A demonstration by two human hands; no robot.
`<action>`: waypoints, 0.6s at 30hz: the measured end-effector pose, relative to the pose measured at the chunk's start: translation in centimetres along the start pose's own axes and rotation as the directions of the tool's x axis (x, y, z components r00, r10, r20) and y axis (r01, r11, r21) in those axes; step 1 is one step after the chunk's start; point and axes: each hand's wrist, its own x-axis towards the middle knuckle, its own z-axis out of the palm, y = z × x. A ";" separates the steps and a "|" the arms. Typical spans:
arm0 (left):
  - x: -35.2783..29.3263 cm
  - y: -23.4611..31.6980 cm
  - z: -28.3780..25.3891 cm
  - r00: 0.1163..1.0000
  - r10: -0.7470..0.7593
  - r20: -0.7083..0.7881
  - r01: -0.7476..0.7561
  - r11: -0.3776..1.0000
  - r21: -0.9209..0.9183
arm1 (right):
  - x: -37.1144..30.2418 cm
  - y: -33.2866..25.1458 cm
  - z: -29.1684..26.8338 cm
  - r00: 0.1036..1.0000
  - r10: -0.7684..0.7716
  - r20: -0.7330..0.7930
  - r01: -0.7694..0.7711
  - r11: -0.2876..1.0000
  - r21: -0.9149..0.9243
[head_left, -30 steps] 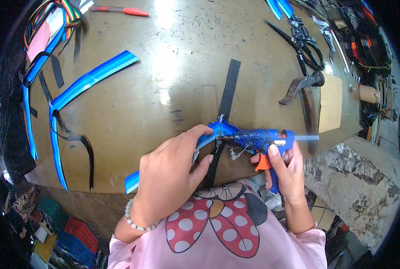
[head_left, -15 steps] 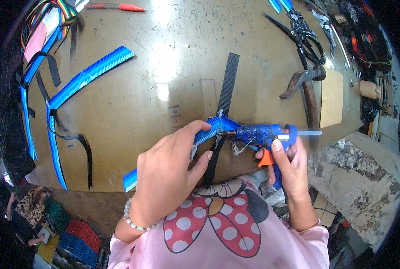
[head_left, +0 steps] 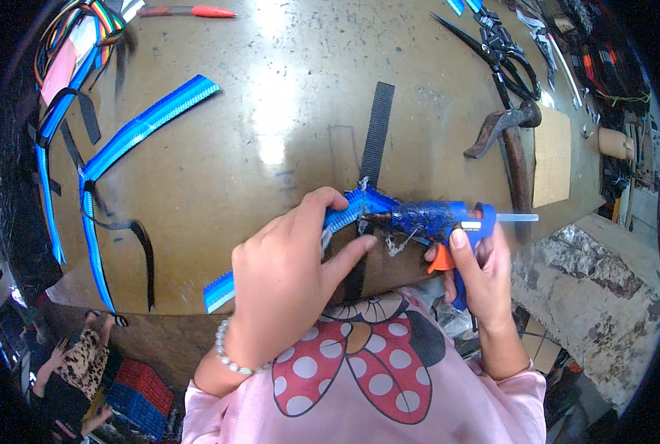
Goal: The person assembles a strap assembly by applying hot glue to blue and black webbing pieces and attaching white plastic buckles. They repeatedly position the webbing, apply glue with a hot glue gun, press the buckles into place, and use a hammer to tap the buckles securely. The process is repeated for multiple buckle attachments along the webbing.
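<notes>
Where the bent blue ribbon (head_left: 361,198) lies on the table (head_left: 196,229), the right hand (head_left: 484,270) holds a glue gun (head_left: 427,219) pointed at its bend. Over the ribbon lies the left hand (head_left: 282,270), thumb spread from index finger — whether hidden fingers grip, I cannot tell. Beyond the ribbon runs a black strap (head_left: 378,133); right of it — a hammer (head_left: 514,159).

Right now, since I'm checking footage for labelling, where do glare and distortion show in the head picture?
In the head view, white glare streaks the upper middle of the brown tabletop, whose front edge bows; the side rims fall to black; the blue glue gun with an orange trigger looks fairly sharp.
</notes>
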 end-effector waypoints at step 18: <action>-0.5 -0.4 0.7 0.996 0.057 -0.071 -0.053 0.997 0.050 | 0.3 0.5 0.5 0.997 -0.052 -0.064 0.050 0.998 -0.032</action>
